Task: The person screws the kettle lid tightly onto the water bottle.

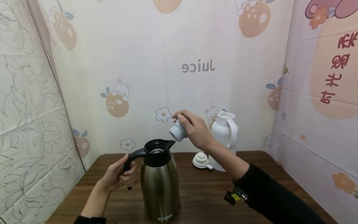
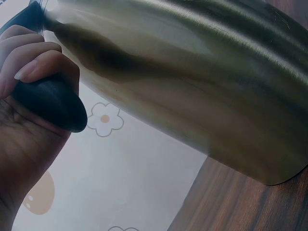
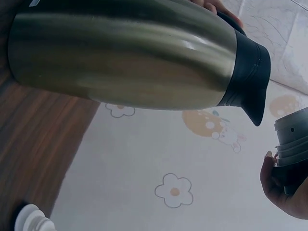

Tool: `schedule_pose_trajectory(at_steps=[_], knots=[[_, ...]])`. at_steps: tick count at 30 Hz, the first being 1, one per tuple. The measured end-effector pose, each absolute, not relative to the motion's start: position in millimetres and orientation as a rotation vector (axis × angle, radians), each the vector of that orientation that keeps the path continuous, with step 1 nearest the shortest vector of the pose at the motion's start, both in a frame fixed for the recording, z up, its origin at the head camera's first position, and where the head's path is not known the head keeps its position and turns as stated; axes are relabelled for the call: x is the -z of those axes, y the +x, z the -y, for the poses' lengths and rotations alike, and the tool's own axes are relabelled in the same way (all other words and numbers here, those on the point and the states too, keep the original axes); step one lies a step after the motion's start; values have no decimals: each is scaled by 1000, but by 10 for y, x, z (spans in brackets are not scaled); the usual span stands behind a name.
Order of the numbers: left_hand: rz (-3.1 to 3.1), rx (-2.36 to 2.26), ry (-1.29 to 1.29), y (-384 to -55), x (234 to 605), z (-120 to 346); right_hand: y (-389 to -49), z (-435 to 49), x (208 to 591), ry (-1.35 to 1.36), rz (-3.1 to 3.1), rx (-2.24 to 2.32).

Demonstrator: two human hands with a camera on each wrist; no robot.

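My left hand (image 1: pixel 118 174) grips the black handle (image 1: pixel 136 153) of a gold-brown metal thermos jug (image 1: pixel 160 189), which stands upright on the table. The jug's black-rimmed mouth is uncovered, its spout facing right. In the left wrist view, curled fingers (image 2: pixel 43 57) wrap around that handle. Up and to the right of the spout, my right hand (image 1: pixel 197 132) holds a pale grey stopper (image 1: pixel 178 132), tilted with its round end toward the jug. The right wrist view shows the stopper (image 3: pixel 293 137) apart from the spout, with a dark part against the fingers.
A white thermos jug (image 1: pixel 221 137) with its top uncovered stands at the back right, partly behind my right forearm. Beside it on the brown wooden table (image 1: pixel 195 189) lies a white stopper (image 1: pixel 200 160). Printed cloths hang around the table's back and sides.
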State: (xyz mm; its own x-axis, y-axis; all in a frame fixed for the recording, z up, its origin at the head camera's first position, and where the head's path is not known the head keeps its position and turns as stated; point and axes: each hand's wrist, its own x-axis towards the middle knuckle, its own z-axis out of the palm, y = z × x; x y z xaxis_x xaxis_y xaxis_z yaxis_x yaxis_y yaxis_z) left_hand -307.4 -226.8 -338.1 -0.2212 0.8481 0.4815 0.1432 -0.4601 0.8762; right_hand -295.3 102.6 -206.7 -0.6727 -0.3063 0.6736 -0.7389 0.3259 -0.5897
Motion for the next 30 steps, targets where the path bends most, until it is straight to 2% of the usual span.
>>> schedule_pose_trajectory(at_steps=[13, 30], knots=[[-1180, -1729, 1517, -3083, 3388, 2270, -2991, -709, 2025, 1128, 2081, -845], [-1165, -1749, 1497, -3080, 3391, 2264, -2972, -495, 2064, 1301, 2080, -536]])
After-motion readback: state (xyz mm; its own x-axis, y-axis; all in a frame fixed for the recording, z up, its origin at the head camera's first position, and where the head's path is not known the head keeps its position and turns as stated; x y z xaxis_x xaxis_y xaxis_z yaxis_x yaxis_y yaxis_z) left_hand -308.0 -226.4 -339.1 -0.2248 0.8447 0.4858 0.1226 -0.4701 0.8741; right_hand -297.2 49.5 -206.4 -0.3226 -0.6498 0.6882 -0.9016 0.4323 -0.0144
